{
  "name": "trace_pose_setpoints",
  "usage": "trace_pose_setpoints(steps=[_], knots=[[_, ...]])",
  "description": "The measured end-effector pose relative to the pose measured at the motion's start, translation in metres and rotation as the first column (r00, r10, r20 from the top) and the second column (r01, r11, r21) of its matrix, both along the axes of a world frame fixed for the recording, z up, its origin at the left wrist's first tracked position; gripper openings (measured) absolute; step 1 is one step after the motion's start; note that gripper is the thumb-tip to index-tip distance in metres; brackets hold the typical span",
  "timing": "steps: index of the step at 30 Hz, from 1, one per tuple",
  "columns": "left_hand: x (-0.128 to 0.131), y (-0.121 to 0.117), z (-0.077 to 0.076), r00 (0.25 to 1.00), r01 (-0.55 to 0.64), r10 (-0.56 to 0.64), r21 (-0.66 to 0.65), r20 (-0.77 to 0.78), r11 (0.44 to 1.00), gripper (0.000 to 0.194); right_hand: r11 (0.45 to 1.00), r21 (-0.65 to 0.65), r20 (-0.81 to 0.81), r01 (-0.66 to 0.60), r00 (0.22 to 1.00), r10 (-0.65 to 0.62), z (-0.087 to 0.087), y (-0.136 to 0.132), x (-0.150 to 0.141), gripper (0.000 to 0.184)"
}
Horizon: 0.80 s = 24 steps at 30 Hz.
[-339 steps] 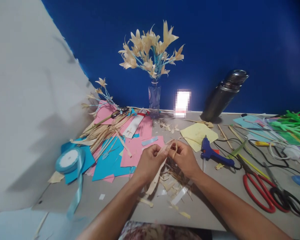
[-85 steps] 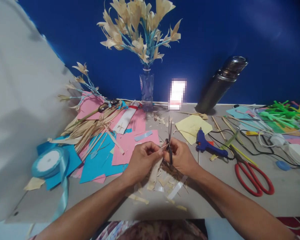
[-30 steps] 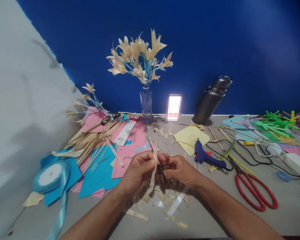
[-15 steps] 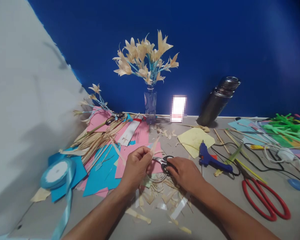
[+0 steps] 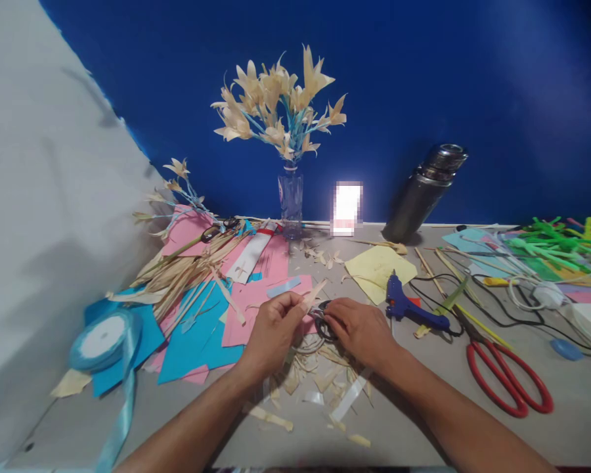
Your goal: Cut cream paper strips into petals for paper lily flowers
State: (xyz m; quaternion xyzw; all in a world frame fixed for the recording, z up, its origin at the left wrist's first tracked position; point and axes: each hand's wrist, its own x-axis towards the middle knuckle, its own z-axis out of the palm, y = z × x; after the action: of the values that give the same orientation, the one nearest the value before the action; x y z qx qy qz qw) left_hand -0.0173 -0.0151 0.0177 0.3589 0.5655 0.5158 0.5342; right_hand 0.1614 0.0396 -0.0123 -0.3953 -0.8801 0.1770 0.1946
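Observation:
In the middle of the table, my left hand (image 5: 280, 326) pinches a pale strip of dried husk (image 5: 316, 293) between thumb and fingers, its pointed tip sticking up to the right. My right hand (image 5: 362, 328) is closed around the black handles of small scissors (image 5: 328, 323). Their blades lie close to the husk strip, partly hidden by my left fingers, so I cannot tell whether they touch it. Below both hands lie a whitish coil (image 5: 311, 343) and a litter of husk scraps (image 5: 328, 380).
Left are a light-blue ribbon roll (image 5: 102, 338), coloured sheets (image 5: 197, 335) and dried husks (image 5: 177, 276). Husk flowers (image 5: 276, 98) stand in a clear bottle (image 5: 290, 203). Right are a blue glue gun (image 5: 408, 309) with its cord, red-handled scissors (image 5: 509, 374) and a dark flask (image 5: 418, 197).
The view has shifted slightly, so most things sit a little further left and higher. The husk strip has tipped over to the right, and the scissors have turned beside it.

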Motion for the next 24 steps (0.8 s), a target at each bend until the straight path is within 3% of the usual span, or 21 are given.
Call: trace_pose_setpoints(steps=[3, 6, 8, 9, 18, 21, 24], knots=[[0.001, 0.0, 0.0, 0.998, 0.031, -0.029, 0.031, -0.05, 0.999, 0.03, 0.981, -0.195, -0.233, 0.011, 0.971, -0.057, 0.004, 0.0, -0.003, 0.015], [0.005, -0.002, 0.0, 0.978, 0.084, -0.068, 0.074, -0.196, 0.994, 0.026, 0.851, -0.505, -0.509, -0.145, 0.846, -0.158, 0.01, -0.004, -0.008, 0.025], [0.007, -0.005, -0.001, 0.952, 0.113, -0.08, 0.098, -0.294, 0.989, 0.024, 0.776, -0.584, -0.605, -0.238, 0.766, -0.219, 0.014, -0.008, -0.011, 0.026], [0.009, -0.006, -0.002, 0.942, 0.124, -0.082, 0.108, -0.325, 0.986, 0.023, 0.767, -0.594, -0.623, -0.242, 0.742, -0.248, 0.015, -0.01, -0.012, 0.025], [0.013, -0.013, -0.004, 0.922, 0.168, -0.097, 0.161, -0.374, 0.973, 0.025, 0.796, -0.587, -0.582, -0.15, 0.761, -0.285, 0.016, -0.011, -0.01, 0.016], [0.014, -0.012, -0.005, 0.912, 0.176, -0.107, 0.143, -0.395, 0.974, 0.026, 0.851, -0.522, -0.525, -0.062, 0.809, -0.263, 0.016, -0.012, -0.01, 0.011], [0.014, -0.011, -0.009, 0.902, 0.192, -0.125, 0.124, -0.413, 0.974, 0.028, 0.939, -0.336, -0.429, 0.076, 0.875, -0.224, 0.014, -0.015, -0.012, 0.006]])
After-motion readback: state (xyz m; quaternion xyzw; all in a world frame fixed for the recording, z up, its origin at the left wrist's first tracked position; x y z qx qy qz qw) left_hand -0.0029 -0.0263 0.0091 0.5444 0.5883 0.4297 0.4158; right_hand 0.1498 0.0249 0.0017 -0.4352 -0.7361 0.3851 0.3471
